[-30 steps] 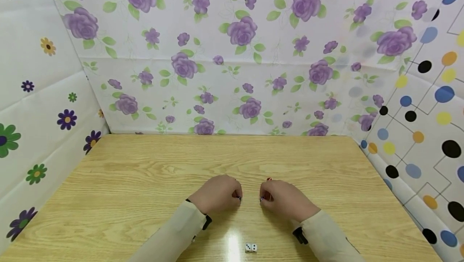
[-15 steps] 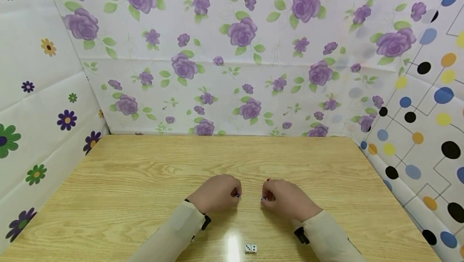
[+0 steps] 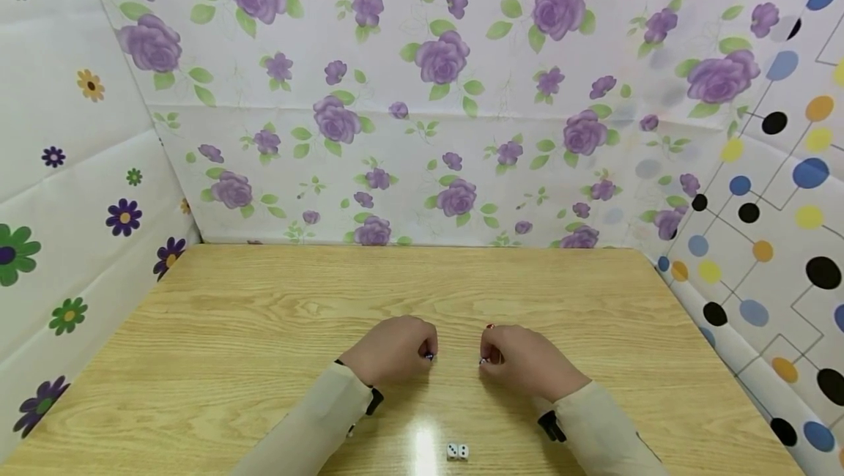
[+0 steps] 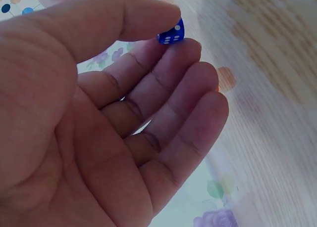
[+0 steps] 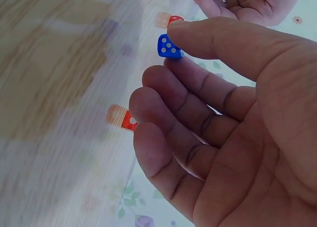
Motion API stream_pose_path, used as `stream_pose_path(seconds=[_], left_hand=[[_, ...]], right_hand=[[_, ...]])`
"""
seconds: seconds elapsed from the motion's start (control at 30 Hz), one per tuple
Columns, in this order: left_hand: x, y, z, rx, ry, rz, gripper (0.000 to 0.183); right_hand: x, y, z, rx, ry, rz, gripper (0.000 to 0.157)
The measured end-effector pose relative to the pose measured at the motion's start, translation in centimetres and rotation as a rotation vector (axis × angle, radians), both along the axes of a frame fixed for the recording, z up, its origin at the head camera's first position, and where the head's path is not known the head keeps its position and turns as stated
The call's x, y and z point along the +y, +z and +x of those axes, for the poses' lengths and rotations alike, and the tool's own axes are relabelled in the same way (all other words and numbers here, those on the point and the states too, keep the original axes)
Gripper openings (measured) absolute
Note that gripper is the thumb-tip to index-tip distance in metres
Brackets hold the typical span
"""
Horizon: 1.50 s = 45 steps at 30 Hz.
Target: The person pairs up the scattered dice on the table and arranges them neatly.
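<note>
My left hand (image 3: 395, 350) pinches a blue die (image 4: 172, 34) with white pips between thumb and fingertip, its other fingers loosely curved. Across a narrow gap, my right hand (image 3: 527, 360) holds a second blue die (image 5: 168, 47) the same way. Both hands are low over the wooden table (image 3: 316, 293). In the right wrist view, one red die (image 5: 131, 121) lies past the right fingertips, partly hidden by them. Another red die (image 5: 175, 19) shows behind the thumb. From the head, only one red die (image 3: 490, 326) peeks out beyond the right hand.
Two white dice, a left one (image 3: 452, 451) and a right one (image 3: 464, 452), sit side by side near the table's front. A floral cloth (image 3: 409, 161) stands along the back edge, with patterned cloths at both sides.
The gap between my hands has widened slightly, the left shifting left and the right shifting right. Each keeps its blue die pinched. The white dice stay in place.
</note>
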State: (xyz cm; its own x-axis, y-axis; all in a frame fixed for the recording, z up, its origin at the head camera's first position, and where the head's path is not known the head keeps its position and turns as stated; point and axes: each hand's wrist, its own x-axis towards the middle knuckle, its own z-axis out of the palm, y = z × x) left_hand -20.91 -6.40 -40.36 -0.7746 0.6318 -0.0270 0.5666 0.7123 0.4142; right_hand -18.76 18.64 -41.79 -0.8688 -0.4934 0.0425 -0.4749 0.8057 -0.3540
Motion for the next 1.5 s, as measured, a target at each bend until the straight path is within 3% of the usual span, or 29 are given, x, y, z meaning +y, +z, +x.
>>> stream_pose_path(seconds=[0.57,1.17,1.5], left_hand=[[-0.41,0.07,0.25,-0.032,-0.021,-0.049,0.018],[-0.41,-0.28,0.41,-0.062,-0.052,-0.023,0.024],[-0.44,-0.06,0.46,-0.078,-0.06,-0.016,0.017]], right_hand=[[0.07,0.13,0.24,-0.042,-0.03,0.048,0.026],[0.44,-0.24,0.29,-0.092,0.012,0.053,0.017],[0.74,-0.11,0.27,-0.137,0.039,0.039,0.013]])
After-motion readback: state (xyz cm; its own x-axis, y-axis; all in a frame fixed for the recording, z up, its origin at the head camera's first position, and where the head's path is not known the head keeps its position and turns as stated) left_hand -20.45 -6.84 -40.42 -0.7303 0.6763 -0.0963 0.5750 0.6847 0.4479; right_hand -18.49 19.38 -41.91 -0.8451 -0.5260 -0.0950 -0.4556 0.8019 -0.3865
